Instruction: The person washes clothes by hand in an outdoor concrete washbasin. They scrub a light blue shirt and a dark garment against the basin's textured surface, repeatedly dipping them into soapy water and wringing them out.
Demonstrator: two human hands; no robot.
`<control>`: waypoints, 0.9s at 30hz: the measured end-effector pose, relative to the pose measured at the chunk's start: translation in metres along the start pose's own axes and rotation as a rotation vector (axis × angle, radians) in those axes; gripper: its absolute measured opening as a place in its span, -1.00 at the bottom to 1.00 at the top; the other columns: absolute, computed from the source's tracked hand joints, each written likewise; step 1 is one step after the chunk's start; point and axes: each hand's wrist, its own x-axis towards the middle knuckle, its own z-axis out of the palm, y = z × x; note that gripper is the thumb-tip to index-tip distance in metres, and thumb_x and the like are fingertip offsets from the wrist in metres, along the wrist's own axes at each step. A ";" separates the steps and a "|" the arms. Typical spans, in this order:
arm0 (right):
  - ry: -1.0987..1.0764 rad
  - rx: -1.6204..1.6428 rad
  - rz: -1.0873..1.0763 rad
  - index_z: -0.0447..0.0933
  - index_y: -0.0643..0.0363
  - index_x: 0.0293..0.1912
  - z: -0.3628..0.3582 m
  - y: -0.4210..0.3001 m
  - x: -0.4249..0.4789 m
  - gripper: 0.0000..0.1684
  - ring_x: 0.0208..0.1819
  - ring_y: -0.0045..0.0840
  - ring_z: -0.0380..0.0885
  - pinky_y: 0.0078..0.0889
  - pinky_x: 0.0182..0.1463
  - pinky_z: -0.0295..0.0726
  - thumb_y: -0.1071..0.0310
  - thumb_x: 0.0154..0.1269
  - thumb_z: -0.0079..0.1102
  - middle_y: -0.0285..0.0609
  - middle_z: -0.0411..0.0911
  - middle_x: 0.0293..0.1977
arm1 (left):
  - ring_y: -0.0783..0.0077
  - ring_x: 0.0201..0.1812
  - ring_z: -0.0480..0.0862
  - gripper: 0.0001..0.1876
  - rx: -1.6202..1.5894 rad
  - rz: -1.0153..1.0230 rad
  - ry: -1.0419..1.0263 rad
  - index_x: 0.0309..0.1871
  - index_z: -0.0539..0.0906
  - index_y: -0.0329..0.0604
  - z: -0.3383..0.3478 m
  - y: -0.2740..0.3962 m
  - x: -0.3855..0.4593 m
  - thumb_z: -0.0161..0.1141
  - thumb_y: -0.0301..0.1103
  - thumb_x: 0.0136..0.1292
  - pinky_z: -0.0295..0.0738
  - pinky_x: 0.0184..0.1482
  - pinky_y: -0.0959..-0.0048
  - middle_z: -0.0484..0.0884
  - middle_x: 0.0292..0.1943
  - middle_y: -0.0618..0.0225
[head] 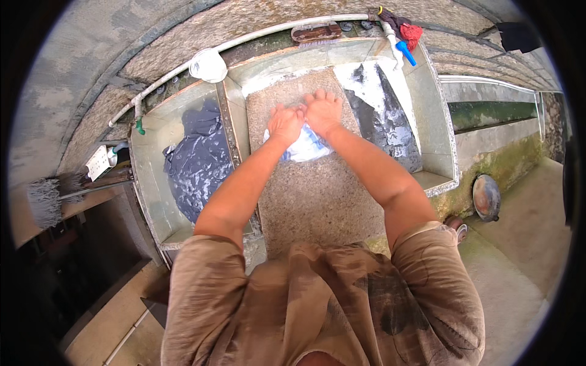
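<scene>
Side by side, my left hand [286, 122] and my right hand [323, 111] press on a bunched white cloth with blue marks [304, 147]. It lies on a rough stone slab [320, 201] set across a tiled wash trough. Both hands are slightly blurred, and how firmly the fingers grip the cloth is hard to tell. To the right of the slab, dark wet cloth [393, 123] lies among white suds. In the left basin a heap of dark grey wet cloth [201, 160] sits in water.
Behind the trough runs a white pipe [274, 28] with a blue-handled tap [405, 52] and a green tap [139, 126]. A wooden scrubbing brush [317, 33] rests on the back ledge. A white container [208, 65] stands at the divider. A mop [45, 201] is far left; a round pan [486, 197] leans at right.
</scene>
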 end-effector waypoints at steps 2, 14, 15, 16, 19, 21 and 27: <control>-0.302 -0.022 0.155 0.66 0.09 0.05 -0.009 0.002 0.002 -0.49 0.01 -0.27 0.54 -0.27 0.09 0.47 -0.06 0.46 -0.05 0.00 0.59 -0.03 | -0.03 0.17 0.48 -0.59 -0.236 0.075 0.140 0.07 0.67 -0.16 0.002 -0.003 -0.005 0.01 -0.09 0.38 0.35 0.21 0.13 0.57 0.13 0.00; -0.259 0.445 0.095 0.60 0.04 -0.07 0.007 -0.013 -0.023 -0.65 -0.25 -0.04 0.61 -0.09 -0.07 0.52 0.04 0.40 0.01 -0.07 0.65 -0.32 | 0.02 0.17 0.47 -0.54 -0.074 0.078 -0.064 -0.15 0.68 -0.17 0.000 -0.014 -0.037 -0.15 -0.02 0.41 0.30 0.17 -0.05 0.59 0.13 0.10; -0.127 0.274 -0.051 0.61 0.04 -0.04 0.020 -0.002 -0.005 -0.61 -0.19 -0.02 0.61 -0.08 -0.05 0.52 0.00 0.41 -0.01 -0.08 0.67 -0.28 | 0.02 0.20 0.44 -0.50 0.079 0.009 0.004 -0.03 0.66 -0.13 -0.009 -0.005 -0.019 -0.14 0.06 0.41 0.28 0.18 -0.07 0.56 0.18 0.10; 0.004 0.093 -0.185 0.63 0.04 -0.02 0.023 0.011 0.006 -0.57 -0.13 -0.01 0.61 -0.08 -0.02 0.53 -0.03 0.42 -0.02 -0.09 0.68 -0.23 | 0.01 0.24 0.41 -0.44 0.222 -0.059 0.064 0.09 0.64 -0.10 -0.012 0.005 -0.007 -0.14 0.13 0.40 0.27 0.19 -0.10 0.53 0.23 0.09; -0.608 0.408 0.193 0.65 0.07 -0.03 0.009 0.024 0.000 -0.55 0.02 -0.12 0.55 -0.08 0.10 0.47 -0.05 0.41 0.03 -0.05 0.64 -0.12 | 0.03 0.24 0.39 -0.34 -0.068 -0.168 0.091 0.34 0.48 -0.06 0.004 -0.007 -0.032 -0.14 0.20 0.38 0.22 0.22 -0.04 0.50 0.26 0.08; -0.778 1.235 0.493 0.66 0.16 -0.13 -0.062 -0.008 -0.047 -0.57 0.09 -0.20 0.45 -0.11 0.22 0.32 -0.01 0.40 0.08 0.02 0.56 -0.05 | 0.06 0.20 0.40 -0.29 -0.331 -0.020 0.172 0.50 0.28 -0.02 -0.003 -0.008 -0.094 -0.13 0.17 0.38 0.16 0.22 0.08 0.51 0.22 0.09; -0.054 0.656 0.014 0.62 0.18 -0.22 -0.040 -0.043 -0.108 -0.65 -0.18 -0.07 0.55 -0.08 -0.02 0.45 0.09 0.42 0.05 0.11 0.57 -0.25 | 0.09 0.12 0.49 -0.52 -0.330 0.083 0.302 0.04 0.67 -0.20 0.043 -0.020 -0.120 -0.07 -0.01 0.36 0.22 0.18 0.08 0.62 0.04 0.12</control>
